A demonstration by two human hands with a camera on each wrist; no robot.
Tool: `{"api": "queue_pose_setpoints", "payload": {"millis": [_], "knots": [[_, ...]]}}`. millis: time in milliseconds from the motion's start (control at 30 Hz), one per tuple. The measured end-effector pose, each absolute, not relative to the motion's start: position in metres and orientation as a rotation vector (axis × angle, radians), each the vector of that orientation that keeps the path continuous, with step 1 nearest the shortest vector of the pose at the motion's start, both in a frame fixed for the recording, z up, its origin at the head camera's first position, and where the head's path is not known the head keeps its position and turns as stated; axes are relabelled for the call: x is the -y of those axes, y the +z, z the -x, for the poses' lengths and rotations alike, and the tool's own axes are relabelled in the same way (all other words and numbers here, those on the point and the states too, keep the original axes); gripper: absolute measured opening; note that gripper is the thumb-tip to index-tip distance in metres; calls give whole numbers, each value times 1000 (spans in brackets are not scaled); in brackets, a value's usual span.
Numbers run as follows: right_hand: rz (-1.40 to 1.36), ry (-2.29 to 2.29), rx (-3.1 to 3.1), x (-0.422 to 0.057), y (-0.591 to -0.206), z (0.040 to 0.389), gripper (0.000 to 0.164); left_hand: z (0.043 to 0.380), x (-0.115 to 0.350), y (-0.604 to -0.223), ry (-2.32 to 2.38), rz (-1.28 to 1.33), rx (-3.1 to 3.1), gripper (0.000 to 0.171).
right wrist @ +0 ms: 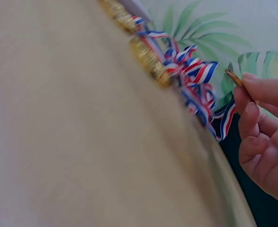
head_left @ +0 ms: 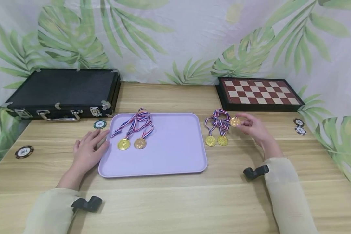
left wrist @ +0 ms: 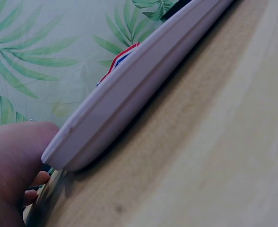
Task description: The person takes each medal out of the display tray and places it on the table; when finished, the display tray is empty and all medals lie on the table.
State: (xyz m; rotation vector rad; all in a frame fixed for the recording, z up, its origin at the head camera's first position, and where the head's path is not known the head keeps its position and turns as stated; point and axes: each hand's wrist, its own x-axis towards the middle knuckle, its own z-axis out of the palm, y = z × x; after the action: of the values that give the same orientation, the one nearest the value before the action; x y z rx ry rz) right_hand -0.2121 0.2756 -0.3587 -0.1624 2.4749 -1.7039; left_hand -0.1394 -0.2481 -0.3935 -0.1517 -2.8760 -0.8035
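Note:
Between thumb and fingertips, my right hand point(head_left: 253, 128) pinches a gold medal point(head_left: 235, 121) by its edge, raised off the table in the right wrist view. Two more gold medals point(head_left: 210, 141) lie just left of it, their red, white and blue ribbons point(head_left: 221, 123) bunched above them. My left hand point(head_left: 89, 150) rests at the left rim of the lilac tray point(head_left: 169, 159), fingers extended. Its thumb point(left wrist: 30, 142) meets the tray's corner in the left wrist view. On the tray's left half lie a gold medal point(head_left: 123, 144) and a bronze-coloured medal point(head_left: 140, 143) with striped ribbons.
A black hard case point(head_left: 64, 87) stands at the back left, a chessboard box point(head_left: 260, 92) at the back right. Poker chips lie about: a teal one point(head_left: 100, 124) behind the left hand, a black one point(head_left: 24, 151) far left, two point(head_left: 300, 130) at the right. A patterned cloth point(head_left: 193, 39) hangs behind.

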Motion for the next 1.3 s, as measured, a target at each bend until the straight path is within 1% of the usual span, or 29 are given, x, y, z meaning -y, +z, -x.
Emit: {"api": "queue_pose_setpoints", "payload": {"millis": [133,333,500,833,1000,1133,1300], "knots": [[218,-1635,-2453,-281,-370,200,54,140,248,-392,-804,155,2874,45],[312,-1536,-2477,-284,-379,192,49,140,249,-391,-804,151,2871,44],[345,-1353,-2555,-285,-379,189,46,141,248,-393,-801,154,2872,44],[378,-1201,-2622,-290,-378,187,42,142,246,-393,-802,147,2876,44],[365,-1263,-2591,-290,-372,186,45,142,246,-394,-807,151,2875,45],[441,-1407,-2572,-275,-353,184,47,140,247,-395,-812,154,2868,44],[662,-1623,-2480,-221,-326,184,45,141,247,-397,-811,154,2864,44]]}}
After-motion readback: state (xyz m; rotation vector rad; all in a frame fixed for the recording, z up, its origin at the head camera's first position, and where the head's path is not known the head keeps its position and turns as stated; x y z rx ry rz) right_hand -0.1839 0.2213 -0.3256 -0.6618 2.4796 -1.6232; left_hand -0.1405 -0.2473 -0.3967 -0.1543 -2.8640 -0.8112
